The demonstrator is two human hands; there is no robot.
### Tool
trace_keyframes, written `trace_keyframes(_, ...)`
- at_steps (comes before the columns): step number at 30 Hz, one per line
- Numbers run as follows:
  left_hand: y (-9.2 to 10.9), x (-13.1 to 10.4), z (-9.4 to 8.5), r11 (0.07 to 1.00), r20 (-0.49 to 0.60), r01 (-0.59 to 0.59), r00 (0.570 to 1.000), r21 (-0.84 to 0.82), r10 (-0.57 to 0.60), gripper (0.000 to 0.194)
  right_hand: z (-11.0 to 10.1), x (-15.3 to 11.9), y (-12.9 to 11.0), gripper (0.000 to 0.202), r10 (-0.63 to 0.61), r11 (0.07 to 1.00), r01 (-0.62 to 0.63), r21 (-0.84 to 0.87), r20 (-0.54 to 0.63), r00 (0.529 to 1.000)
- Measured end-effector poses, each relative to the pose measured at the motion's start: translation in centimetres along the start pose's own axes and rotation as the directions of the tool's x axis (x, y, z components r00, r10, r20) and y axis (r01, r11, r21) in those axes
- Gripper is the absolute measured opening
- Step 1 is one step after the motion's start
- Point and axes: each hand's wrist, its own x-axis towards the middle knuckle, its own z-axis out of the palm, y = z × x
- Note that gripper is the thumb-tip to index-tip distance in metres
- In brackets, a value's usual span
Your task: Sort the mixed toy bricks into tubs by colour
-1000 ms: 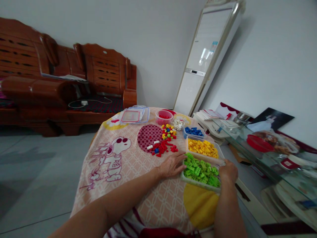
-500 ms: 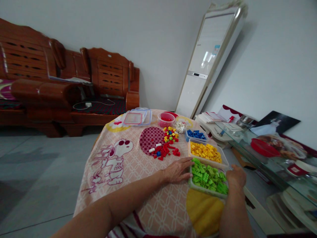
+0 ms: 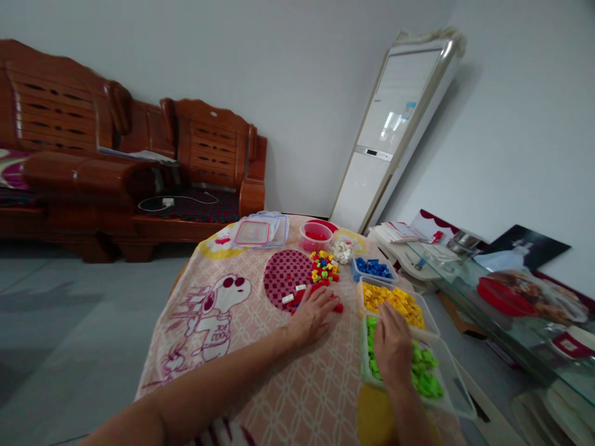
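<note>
My left hand [image 3: 312,314] lies over the loose red bricks [image 3: 338,306] on the cloth, fingers spread and partly covering them. Above the box of green bricks [image 3: 425,370] is my right hand [image 3: 393,344], its fingertips near the edge of the box of yellow bricks [image 3: 400,305]. Its fingers are close together, and whether they hold anything is hidden. Mixed small bricks [image 3: 324,266] lie just beyond my left hand, and two white bricks [image 3: 288,298] are to its left.
Blue bricks [image 3: 373,267] fill a box behind the yellow one. White pieces [image 3: 343,249] and a round tub of red bricks [image 3: 315,235] stand farther back, with flat lids [image 3: 252,232] at the back left. A glass shelf [image 3: 493,322] borders the table's right side.
My left hand has moved from the green box's left edge up and left onto the red bricks. My right hand has left that box's right side and is over the green bricks.
</note>
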Motion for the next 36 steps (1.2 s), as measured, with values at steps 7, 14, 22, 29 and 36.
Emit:
trace_keyframes(7,-4.0,-2.0,-0.4,0.923,0.020,0.382,0.924,0.041,-0.383,0.077,5.3,-4.1,-7.7,0.055,0.107,0.972,-0.157,0.175,0.263,0.959)
trace_keyframes(14,-5.4,1.0,0.3,0.956,0.026,0.294,0.956,-0.010,-0.293,0.070,11.0,-1.8,-6.4,0.059,0.287,0.926,-0.329,0.184,0.220,0.932)
trace_keyframes(22,-9.0,4.9,1.5,0.960,-0.103,0.247,0.960,-0.128,-0.261,0.061,16.3,3.6,-8.1,0.056,0.419,0.851,-0.449,0.271,0.163,0.893)
trace_keyframes(29,-12.3,7.7,1.4,0.941,-0.242,0.295,0.913,-0.165,-0.329,0.050,17.6,7.3,-7.7,0.048,0.448,0.805,-0.416,0.422,0.027,0.894)
trace_keyframes(36,-12.2,7.3,-1.8,0.920,-0.184,0.376,0.902,-0.110,-0.391,0.050,18.3,9.9,-2.3,0.048,0.631,0.730,-0.639,0.244,0.119,0.767)
